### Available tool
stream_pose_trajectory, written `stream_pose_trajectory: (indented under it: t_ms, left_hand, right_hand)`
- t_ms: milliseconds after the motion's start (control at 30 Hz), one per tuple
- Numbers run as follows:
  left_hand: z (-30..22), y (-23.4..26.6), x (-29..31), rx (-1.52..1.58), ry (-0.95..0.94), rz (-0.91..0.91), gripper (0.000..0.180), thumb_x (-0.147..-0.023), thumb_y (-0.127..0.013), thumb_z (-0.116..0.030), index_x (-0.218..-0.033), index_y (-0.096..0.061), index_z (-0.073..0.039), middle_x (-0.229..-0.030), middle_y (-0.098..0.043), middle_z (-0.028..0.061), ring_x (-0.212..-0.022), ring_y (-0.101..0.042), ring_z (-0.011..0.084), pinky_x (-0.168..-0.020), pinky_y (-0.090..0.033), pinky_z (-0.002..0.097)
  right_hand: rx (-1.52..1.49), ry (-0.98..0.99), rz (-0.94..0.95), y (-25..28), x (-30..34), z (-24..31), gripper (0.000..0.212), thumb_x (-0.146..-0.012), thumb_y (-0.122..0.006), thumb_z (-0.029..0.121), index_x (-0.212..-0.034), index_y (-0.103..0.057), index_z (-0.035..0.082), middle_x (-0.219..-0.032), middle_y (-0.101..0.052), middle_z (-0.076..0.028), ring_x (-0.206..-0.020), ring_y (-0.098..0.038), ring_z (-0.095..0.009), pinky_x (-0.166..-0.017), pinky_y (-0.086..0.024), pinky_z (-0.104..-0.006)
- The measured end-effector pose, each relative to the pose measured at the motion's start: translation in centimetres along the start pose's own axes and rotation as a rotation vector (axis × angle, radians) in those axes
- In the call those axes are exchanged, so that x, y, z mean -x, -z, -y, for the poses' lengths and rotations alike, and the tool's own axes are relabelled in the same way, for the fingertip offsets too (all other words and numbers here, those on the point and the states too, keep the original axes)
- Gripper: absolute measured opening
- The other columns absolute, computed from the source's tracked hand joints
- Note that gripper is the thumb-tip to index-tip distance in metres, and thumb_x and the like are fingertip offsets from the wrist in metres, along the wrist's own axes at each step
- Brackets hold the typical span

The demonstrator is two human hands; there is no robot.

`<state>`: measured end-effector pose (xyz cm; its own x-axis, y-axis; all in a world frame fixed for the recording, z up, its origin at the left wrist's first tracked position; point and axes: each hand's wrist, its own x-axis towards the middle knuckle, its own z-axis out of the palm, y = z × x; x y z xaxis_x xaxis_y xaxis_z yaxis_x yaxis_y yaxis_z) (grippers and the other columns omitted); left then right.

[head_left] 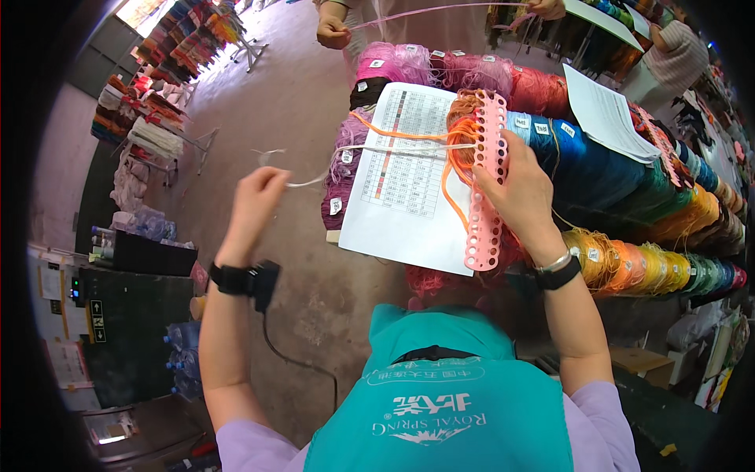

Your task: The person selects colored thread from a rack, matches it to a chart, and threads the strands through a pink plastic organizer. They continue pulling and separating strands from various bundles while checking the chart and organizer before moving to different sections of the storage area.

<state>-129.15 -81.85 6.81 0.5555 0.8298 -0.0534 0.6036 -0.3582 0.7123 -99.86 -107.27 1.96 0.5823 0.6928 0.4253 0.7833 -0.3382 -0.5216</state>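
Observation:
A pink perforated thread holder lies over a printed paper chart on top of the thread bundles. My right hand grips the holder along its right side, thumb across it. Orange thread is looped through the holder's upper holes and hangs to its left. White thread runs left from the holder across the chart. My left hand, out to the left above the floor, pinches the far end of that white thread, with a loose tail beyond the fingers.
Rows of coloured thread bundles with small white tags spread under and right of the chart. More printed sheets lie on them. Across the rack, another person's hand holds pink thread. Racks of yarn and water bottles stand at left.

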Motion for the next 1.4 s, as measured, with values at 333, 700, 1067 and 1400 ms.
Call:
stream_pose_trajectory:
  t_ms: [333, 700, 1067, 1400]
  left_hand:
    - [-7.2, -8.5, 1.4, -0.382, -0.186, -0.008, 0.035, -0.075, -0.072, -0.032, -0.080, -0.061, 0.001, -0.079, -0.056, 0.0093, -0.068, -0.055, 0.0190, -0.063, -0.045, 0.0312]
    - [-6.9, -8.9, 2.0, 0.115, -0.078, 0.085, 0.019, -0.080, -0.065, -0.014, -0.079, -0.056, 0.002, -0.073, -0.059, 0.0076, -0.064, -0.056, 0.0140, -0.059, -0.045, 0.0295]
    - [-6.5, -9.2, 6.0, 0.704, 0.085, 0.193, 0.018, -0.090, -0.055, -0.005, -0.104, -0.049, 0.004, -0.094, -0.064, 0.0112, -0.081, -0.063, 0.0123, -0.073, -0.052, 0.0248]
    - [-5.2, -8.5, 8.1, 0.802, 0.037, 0.189, 0.024, -0.090, -0.056, -0.003, -0.113, -0.053, 0.003, -0.101, -0.065, 0.0093, -0.089, -0.063, 0.0120, -0.082, -0.050, 0.0264]
  right_hand:
    - [0.002, -0.089, 0.080, -1.0, 2.4, -0.1, 0.086, -0.071, -0.074, 0.041, -0.138, -0.035, 0.006, -0.095, -0.051, -0.017, -0.077, -0.061, -0.034, -0.064, -0.052, -0.0417]
    - [-0.077, -0.123, 0.083, -0.1, 2.8, 0.3, 0.081, -0.072, -0.070, 0.034, -0.136, -0.035, -0.001, -0.103, -0.054, -0.023, -0.089, -0.061, -0.037, -0.077, -0.051, -0.0426]
    - [-0.270, 0.068, -0.045, 3.7, 5.2, 2.9, 0.068, -0.073, -0.068, 0.021, -0.131, -0.042, -0.004, -0.100, -0.056, -0.020, -0.087, -0.060, -0.032, -0.077, -0.051, -0.0385]
    - [-0.840, 0.002, -0.171, 7.7, 8.4, 2.7, 0.081, -0.067, -0.066, 0.009, -0.141, -0.033, 0.003, -0.122, -0.051, -0.012, -0.094, -0.054, -0.016, -0.078, -0.048, -0.0280]
